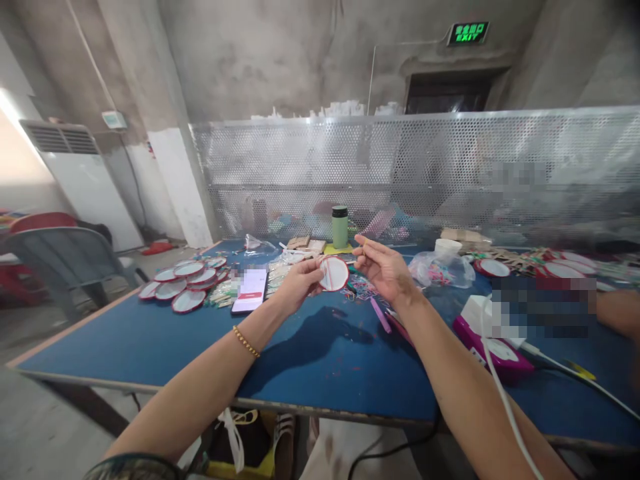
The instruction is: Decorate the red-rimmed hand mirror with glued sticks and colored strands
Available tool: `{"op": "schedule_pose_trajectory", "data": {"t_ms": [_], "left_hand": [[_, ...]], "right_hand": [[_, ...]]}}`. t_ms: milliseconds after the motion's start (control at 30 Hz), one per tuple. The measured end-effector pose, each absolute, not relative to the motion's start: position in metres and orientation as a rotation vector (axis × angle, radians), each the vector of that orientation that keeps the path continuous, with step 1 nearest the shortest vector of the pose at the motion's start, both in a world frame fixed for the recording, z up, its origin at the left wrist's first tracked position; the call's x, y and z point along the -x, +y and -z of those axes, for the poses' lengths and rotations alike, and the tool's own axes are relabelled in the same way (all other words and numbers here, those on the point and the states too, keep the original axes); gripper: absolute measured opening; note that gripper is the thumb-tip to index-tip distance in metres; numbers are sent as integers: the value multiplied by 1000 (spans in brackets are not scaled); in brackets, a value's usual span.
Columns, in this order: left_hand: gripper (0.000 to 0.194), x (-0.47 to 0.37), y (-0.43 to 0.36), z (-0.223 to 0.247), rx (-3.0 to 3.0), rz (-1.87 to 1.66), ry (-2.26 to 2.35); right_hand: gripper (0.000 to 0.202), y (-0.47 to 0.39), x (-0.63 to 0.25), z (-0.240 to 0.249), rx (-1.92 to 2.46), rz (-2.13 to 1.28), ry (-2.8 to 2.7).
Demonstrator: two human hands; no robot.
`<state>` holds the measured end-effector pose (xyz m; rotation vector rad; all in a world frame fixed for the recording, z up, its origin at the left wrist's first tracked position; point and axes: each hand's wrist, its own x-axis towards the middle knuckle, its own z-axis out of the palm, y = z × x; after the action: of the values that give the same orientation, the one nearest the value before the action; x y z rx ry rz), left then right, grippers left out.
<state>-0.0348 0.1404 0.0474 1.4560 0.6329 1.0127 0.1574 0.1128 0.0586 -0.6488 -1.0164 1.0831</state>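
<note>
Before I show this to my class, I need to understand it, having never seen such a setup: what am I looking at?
There is no machine: a person works bare-handed. The single picture comes from a camera worn on the head, looking forward and down. The left hand holds a small white disc with a red rim. The right hand is raised beside it, fingers drawn together; whether it holds anything is too small to tell. On the blue table lie more red-rimmed discs, a phone and a plastic bag of colourful bits; a green bottle stands towards the back.
</note>
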Motion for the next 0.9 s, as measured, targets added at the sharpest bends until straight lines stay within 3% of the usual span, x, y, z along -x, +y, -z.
{"op": "schedule_pose_trajectory", "data": {"t_ms": [167, 333, 533, 733, 900], "left_hand": [[11, 34, 145, -43, -1686, -1076, 920], [12, 34, 146, -41, -1800, -1071, 934], [9, 34, 145, -42, -1870, -1030, 879], [7, 34, 145, -43, -1889, -1003, 922], [8, 34, 149, -39, -1925, -1003, 890]], "right_hand": [[39, 110, -169, -60, 964, -931, -1308], [47, 109, -167, -56, 1210, -694, -1566], [38, 114, -155, -49, 1070, -655, -1794], [47, 116, -151, -45, 1066, -610, -1792], [41, 119, -149, -39, 1001, -680, -1833]]}}
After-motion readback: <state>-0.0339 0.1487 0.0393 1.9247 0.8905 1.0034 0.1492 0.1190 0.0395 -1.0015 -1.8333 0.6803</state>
